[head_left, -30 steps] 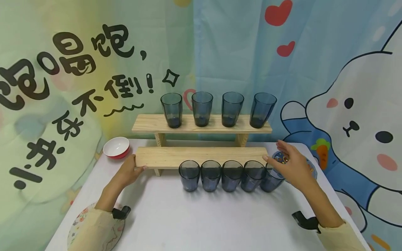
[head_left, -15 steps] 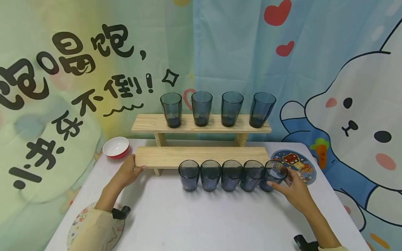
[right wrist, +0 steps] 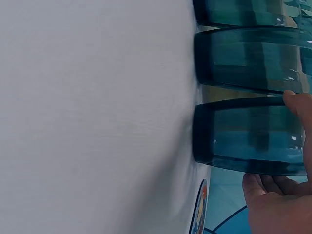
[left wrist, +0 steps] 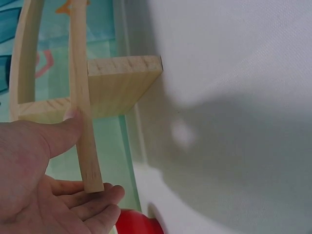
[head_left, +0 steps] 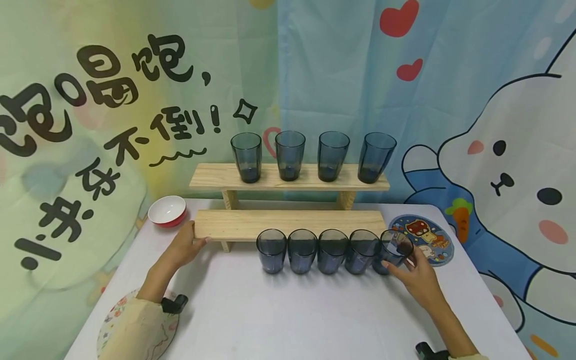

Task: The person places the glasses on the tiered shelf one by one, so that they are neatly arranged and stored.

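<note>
A two-tier wooden shelf stands on the table. My left hand grips the left end of its lower board, thumb on one face and fingers on the other. Several blue-tinted drinking glasses stand upright in a row before the lower board. My right hand holds the rightmost glass, with the thumb on its near side and fingers on its right. In the right wrist view this glass sits on the tabletop beside its neighbour. More glasses stand upright along the upper board.
A red-and-white bowl sits left of the shelf. A round blue patterned mat lies behind my right hand. Under my left forearm is a floral round mat. White tabletop stretches in front of the glasses, and a printed curtain hangs behind.
My right hand has come down and toward me from above the blue mat to the rightmost glass and taken hold of it. My left hand has stayed on the shelf.
</note>
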Demonstrator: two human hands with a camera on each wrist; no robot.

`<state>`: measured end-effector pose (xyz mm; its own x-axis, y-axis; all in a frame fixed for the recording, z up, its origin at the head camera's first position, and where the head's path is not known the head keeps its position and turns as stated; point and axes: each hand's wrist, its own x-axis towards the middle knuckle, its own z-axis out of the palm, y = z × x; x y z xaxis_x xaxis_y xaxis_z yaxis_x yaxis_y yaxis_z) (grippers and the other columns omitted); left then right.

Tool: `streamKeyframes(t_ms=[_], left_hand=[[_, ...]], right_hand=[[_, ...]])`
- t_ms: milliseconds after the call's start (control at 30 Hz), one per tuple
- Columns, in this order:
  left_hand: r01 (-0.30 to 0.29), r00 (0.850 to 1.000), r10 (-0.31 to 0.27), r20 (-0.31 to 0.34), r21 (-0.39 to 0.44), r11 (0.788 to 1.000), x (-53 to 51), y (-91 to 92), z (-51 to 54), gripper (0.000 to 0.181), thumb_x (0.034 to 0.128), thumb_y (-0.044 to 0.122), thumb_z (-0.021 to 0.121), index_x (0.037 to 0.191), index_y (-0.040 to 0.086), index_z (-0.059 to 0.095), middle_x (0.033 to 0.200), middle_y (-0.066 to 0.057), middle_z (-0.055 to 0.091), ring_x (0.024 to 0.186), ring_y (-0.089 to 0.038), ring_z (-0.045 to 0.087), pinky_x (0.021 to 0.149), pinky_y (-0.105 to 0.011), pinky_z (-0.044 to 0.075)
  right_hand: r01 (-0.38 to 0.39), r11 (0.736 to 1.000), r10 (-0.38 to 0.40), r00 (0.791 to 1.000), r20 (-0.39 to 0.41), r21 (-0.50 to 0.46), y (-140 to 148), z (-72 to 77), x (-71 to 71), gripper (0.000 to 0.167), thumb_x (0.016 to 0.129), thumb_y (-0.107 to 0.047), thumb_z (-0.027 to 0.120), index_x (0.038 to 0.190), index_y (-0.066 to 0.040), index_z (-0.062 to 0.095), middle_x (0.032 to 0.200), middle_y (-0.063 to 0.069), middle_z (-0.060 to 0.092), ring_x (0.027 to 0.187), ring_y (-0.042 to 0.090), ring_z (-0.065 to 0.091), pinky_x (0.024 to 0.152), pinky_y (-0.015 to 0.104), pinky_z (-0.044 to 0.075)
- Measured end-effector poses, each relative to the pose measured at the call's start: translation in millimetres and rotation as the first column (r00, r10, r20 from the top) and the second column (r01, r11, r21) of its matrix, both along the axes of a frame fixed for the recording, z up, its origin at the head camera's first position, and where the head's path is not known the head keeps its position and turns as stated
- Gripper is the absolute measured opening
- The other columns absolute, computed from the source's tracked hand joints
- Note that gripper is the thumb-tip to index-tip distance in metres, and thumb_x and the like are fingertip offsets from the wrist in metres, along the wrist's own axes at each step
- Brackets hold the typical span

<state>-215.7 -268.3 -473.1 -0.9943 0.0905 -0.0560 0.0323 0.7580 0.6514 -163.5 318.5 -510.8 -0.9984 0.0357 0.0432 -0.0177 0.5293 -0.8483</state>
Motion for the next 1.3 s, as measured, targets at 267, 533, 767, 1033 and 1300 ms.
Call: streamKeyframes(t_ms=[267, 533, 767, 1033, 1300], left_hand=[[0.005, 1.0, -0.005, -0.006, 0.008, 1.0, -0.1, 0.0, 1.0, 0.069, 0.1024, 0.011, 0.067, 0.145, -0.025, 0.028, 0.141, -0.044, 0.044, 0.135, -0.054, 0.047, 0.116, -0.066, 0.036], [0.003, 1.0, -0.003, -0.003, 0.008, 1.0, 0.6, -0.6, 1.1, 0.069, 0.1027, 0.011, 0.066, 0.146, -0.026, 0.027, 0.142, -0.045, 0.043, 0.135, -0.054, 0.046, 0.117, -0.066, 0.035], [-0.006, 1.0, 0.006, 0.018, -0.001, 1.0, 1.2, -1.6, 1.5, 0.07, 0.1035, 0.012, 0.066, 0.148, -0.025, 0.025, 0.144, -0.044, 0.041, 0.138, -0.054, 0.044, 0.118, -0.066, 0.033], [-0.003, 1.0, 0.003, 0.018, 0.026, 1.0, 0.8, 1.7, 2.4, 0.068, 0.1033, 0.01, 0.065, 0.147, -0.024, 0.027, 0.142, -0.043, 0.043, 0.136, -0.053, 0.046, 0.117, -0.066, 0.035], [-0.003, 1.0, 0.003, 0.01, 0.013, 1.0, 0.8, 1.3, 2.4, 0.067, 0.1032, 0.011, 0.066, 0.146, -0.024, 0.028, 0.14, -0.042, 0.044, 0.134, -0.052, 0.047, 0.117, -0.066, 0.036]], right_hand=[[0.007, 1.0, -0.006, 0.999, -0.038, 0.011, -0.4, -6.0, -1.1, 0.09, 0.095, -0.029, 0.082, 0.161, 0.002, 0.029, 0.162, 0.032, 0.033, 0.152, 0.053, 0.032, 0.115, 0.046, 0.032], [0.013, 1.0, -0.013, 0.999, -0.044, -0.009, -2.0, -9.3, 0.6, 0.084, 0.096, -0.032, 0.08, 0.159, 0.002, 0.034, 0.162, 0.03, 0.035, 0.152, 0.05, 0.032, 0.117, 0.023, 0.032], [0.036, 0.999, -0.036, 0.999, 0.0, -0.007, -3.0, -7.6, 2.3, 0.086, 0.096, -0.037, 0.079, 0.159, 0.0, 0.033, 0.165, 0.031, 0.032, 0.152, 0.051, 0.032, 0.116, 0.021, 0.033], [0.053, 0.998, -0.053, 0.998, 0.018, 0.021, -2.1, -5.3, 4.6, 0.087, 0.096, -0.038, 0.079, 0.158, 0.002, 0.032, 0.163, 0.033, 0.035, 0.151, 0.051, 0.034, 0.118, 0.033, 0.033], [0.088, 0.995, -0.089, 0.996, 0.022, 0.049, 1.1, 14.4, 6.8, 0.093, 0.097, -0.043, 0.077, 0.16, 0.005, 0.028, 0.162, 0.036, 0.034, 0.15, 0.053, 0.034, 0.117, 0.04, 0.033]])
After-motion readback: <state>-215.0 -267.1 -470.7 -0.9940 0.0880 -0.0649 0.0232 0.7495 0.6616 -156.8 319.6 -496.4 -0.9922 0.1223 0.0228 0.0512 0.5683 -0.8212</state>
